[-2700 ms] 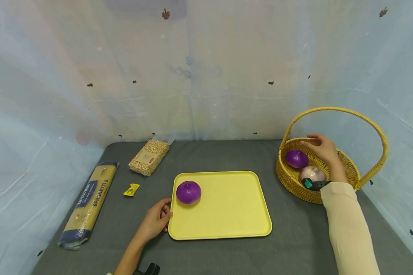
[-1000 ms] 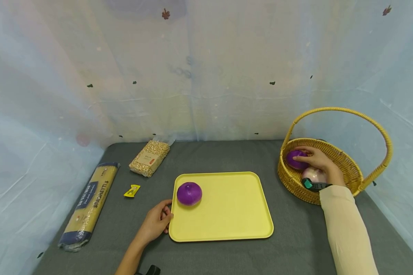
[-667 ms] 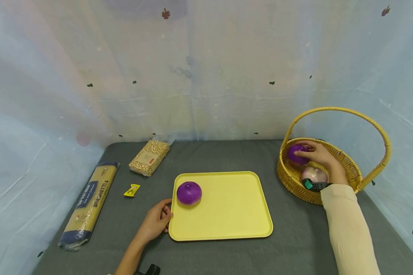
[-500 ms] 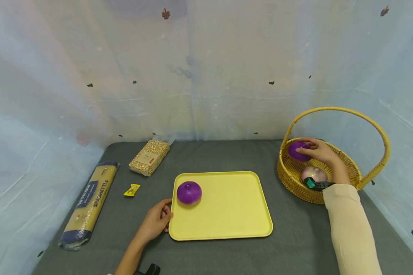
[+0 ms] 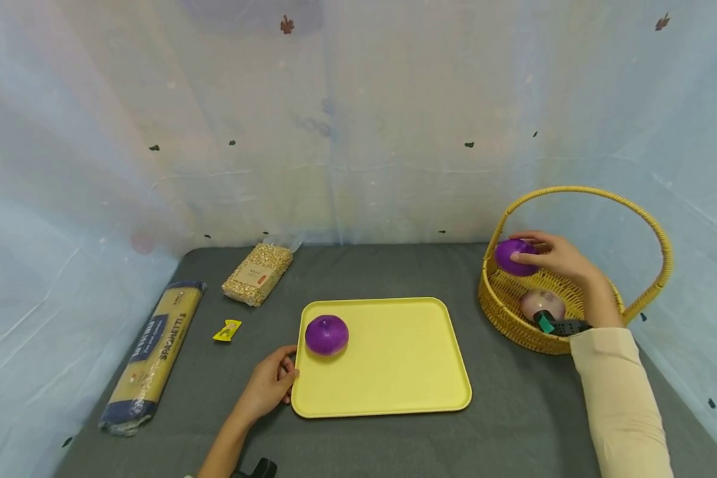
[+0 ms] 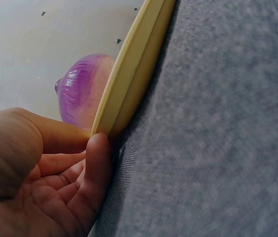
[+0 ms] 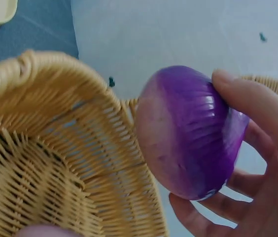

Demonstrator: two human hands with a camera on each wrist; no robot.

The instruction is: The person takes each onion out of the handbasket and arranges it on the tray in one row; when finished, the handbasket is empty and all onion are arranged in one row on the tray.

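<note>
Left hand (image 5: 265, 386) pinches tray (image 5: 400, 358) on grey table (image 5: 382, 448), right hand (image 5: 560, 256) onion (image 5: 505, 257), pale sheeting (image 5: 382, 106) behind

The place was a booth walled with sheeting, as pale hangings (image 5: 382, 179) with dark leaf motifs (image 5: 287, 25) surrounded the grey cloth-covered desk (image 5: 388, 269) on three sides.

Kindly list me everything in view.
Cloth-covered table: 1, grey, below
Sheet backdrop: 1, pale, behind table
Rectangular tray: 1, yellow, centre
Wicker handled basket: 1, tan, right
Round onions: 2, purple, tray and right hand
Paler onion: 1, pinkish, in basket
Long spaghetti packet: 1, yellow-blue, left
Clear grain bag: 1, beige, back left
Small packet: 1, yellow, left of tray
Wrist devices: 2, black, both wrists
Cream-sleeved right hand: 1, at basket
Left hand: 1, at tray
</note>
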